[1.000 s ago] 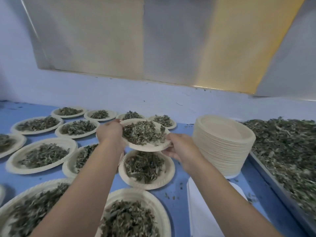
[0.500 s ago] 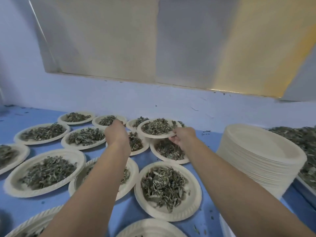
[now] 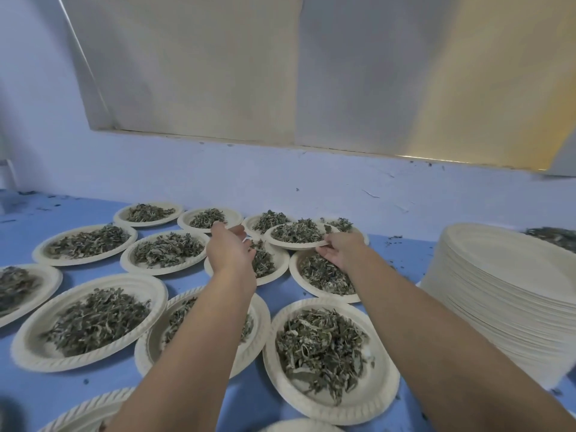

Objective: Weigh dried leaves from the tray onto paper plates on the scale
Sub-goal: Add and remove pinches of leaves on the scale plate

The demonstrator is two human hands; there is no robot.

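Herb-processing wkshop: blue bench (image 3: 78, 213) w/ rows of leaf-filled paper plates (image 3: 103, 280).

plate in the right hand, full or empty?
Full: the plate carries a heap of dried leaves; the right hand pinches its near rim.

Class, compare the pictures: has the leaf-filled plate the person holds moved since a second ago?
Yes. The filled plate has moved away from the person, from beside the plate stack to the back row by the wall; the right hand holds it.

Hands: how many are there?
2. The right hand holds a round beige paper plate of dried leaves near the wall; the left hand is open just left of it.
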